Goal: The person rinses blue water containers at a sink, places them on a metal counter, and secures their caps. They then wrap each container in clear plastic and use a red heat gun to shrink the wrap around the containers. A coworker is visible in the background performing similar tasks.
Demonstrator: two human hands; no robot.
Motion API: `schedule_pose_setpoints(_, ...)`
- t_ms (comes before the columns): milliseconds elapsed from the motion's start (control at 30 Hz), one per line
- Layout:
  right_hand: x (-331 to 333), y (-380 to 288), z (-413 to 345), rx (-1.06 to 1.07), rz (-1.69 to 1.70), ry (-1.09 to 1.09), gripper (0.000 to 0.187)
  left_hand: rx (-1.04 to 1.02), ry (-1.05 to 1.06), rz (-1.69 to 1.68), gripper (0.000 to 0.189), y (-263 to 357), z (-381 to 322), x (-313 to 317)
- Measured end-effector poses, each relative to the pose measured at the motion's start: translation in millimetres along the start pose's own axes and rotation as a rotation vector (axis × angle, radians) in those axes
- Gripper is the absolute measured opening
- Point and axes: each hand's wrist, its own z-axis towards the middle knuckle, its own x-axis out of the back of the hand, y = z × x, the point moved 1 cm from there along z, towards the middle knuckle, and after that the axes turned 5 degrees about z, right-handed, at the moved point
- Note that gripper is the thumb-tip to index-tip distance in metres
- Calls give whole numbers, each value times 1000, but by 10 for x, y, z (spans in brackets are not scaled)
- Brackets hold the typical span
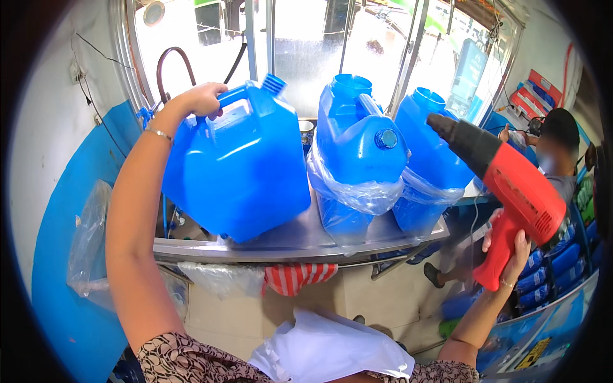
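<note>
My left hand (203, 99) grips the top handle of a large blue plastic water jug (244, 167), which leans to one side at the left of the metal counter. A ribbed blue cap (274, 85) tops its neck. My right hand (519, 253) holds a red and black heat gun (522, 191) by its grip, the nozzle pointing up and left. Two more blue jugs stand to the right, the middle jug (359, 153) and the far jug (414, 129), both with wide uncapped mouths. Clear plastic bags (354, 194) wrap their lower parts. A small cap (386, 139) closes the middle jug's front spout.
The stainless steel counter (287, 234) has a rail below, with a red-striped cloth (299, 277) and clear plastic (222, 275) on it. Another person (560, 153) is at the right, near stacked blue packs (534, 282). Windows (311, 52) stand behind the counter.
</note>
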Motion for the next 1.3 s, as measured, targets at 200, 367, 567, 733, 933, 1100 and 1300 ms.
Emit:
schedule_pose_setpoints(200,-518,-11,151,-28,72,-123,55,-618,481,-21,10,314,-51,-514)
schedule_pose_setpoints(367,-707,-123,123,-98,177,-193,63,-679,512,-24,17,355,17,-813)
schedule_pose_setpoints(567,-910,-219,-50,-126,169,-291,73,-735,740,-821,58,186,-664,-718)
schedule_pose_setpoints(733,-1114,-210,-169,-114,68,-283,73,-694,838,-386,69,498,-1252,-1182)
schedule_pose_setpoints(933,-1233,-240,-243,-281,142,-311,69,-625,844,-454,73,612,-1237,-1157)
schedule_pose_setpoints(1100,-1251,-185,-273,-309,77,-353,71,-661,810,-440,71,625,-1299,-1106)
schedule_pose_setpoints(1300,-1151,-215,-301,-379,-22,-406,75,-681,934,-358,52,408,-1174,-752)
